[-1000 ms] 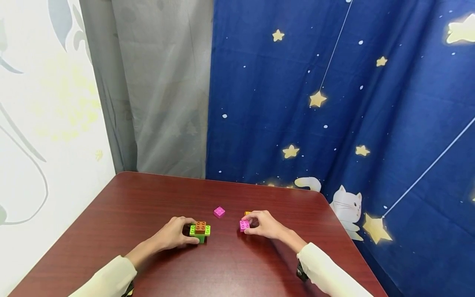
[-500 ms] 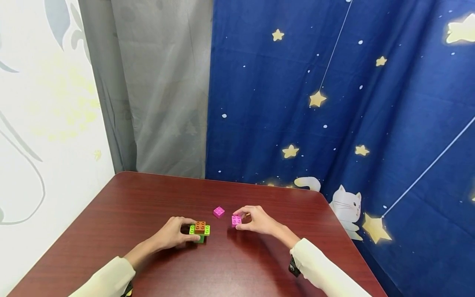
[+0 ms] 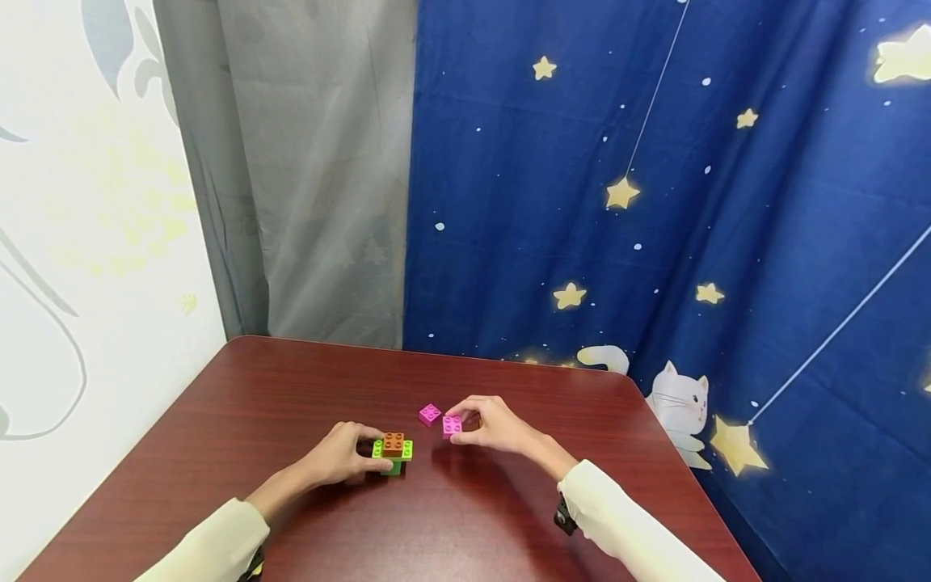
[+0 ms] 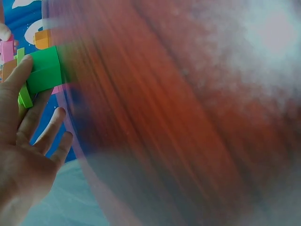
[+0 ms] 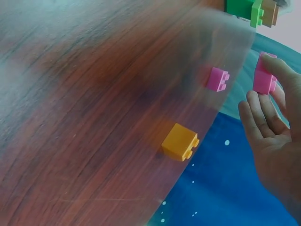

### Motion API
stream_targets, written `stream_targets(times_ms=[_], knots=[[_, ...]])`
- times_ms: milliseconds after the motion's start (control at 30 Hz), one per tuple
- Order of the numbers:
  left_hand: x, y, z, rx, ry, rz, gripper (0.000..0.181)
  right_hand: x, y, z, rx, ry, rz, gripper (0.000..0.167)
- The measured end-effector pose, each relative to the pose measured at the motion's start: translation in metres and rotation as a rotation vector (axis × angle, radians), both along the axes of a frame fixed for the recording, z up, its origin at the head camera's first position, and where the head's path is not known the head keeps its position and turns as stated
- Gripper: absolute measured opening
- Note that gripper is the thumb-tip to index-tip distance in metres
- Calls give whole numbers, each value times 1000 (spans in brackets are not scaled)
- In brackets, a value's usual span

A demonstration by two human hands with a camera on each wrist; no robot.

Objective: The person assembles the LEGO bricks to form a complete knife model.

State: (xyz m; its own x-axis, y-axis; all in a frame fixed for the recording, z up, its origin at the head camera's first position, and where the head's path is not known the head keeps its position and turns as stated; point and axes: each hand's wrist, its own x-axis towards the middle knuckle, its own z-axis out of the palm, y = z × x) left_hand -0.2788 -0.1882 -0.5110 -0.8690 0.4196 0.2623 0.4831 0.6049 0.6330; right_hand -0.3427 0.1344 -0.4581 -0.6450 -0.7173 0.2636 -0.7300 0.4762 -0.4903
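At the reddish table (image 3: 451, 525), the right grip (image 3: 496, 423) pinches a pink brick (image 3: 452, 428) between fingertips (image 3: 459, 439), the left grip (image 3: 340, 457) a brick stack (image 3: 394, 449).

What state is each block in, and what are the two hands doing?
Left hand: gripping the stack.
Right hand: pinching a pink block.
Held pink block: raised off the table, studs up.
Other pink block: loose on the table, studs up.
Orange block: loose on the table, studs up.
Green block: bottom of the stack.
Lime block: stacked in the middle.
Brown block: stacked on top.
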Motion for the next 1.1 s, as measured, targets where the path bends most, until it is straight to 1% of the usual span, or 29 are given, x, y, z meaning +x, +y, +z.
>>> stream_targets(times_ms=[167, 333, 500, 667, 800, 933, 1100], knots=[[0, 0, -1, 12, -20, -2, 45, -1, -9, 1, -1, -8, 11, 37], [0, 0, -1, 38, -40, -8, 43, 0, -19, 3, 1, 9, 20, 38], [-1, 0, -1, 37, -51, -6, 42, 2, -28, 6, -2, 34, 43, 39], [-1, 1, 1, 41, -60, -10, 40, 2, -37, 7, -21, 10, 80, 38], [-1, 1, 2, 37, -62, -10, 41, 2, -42, 7, -27, 1, 86, 37], [-1, 0, 1, 31, -65, -5, 42, 4, -49, 8, -34, -16, 99, 37], [-2, 0, 0, 35, -63, -11, 41, 6, -56, 8, -37, -32, 90, 38]])
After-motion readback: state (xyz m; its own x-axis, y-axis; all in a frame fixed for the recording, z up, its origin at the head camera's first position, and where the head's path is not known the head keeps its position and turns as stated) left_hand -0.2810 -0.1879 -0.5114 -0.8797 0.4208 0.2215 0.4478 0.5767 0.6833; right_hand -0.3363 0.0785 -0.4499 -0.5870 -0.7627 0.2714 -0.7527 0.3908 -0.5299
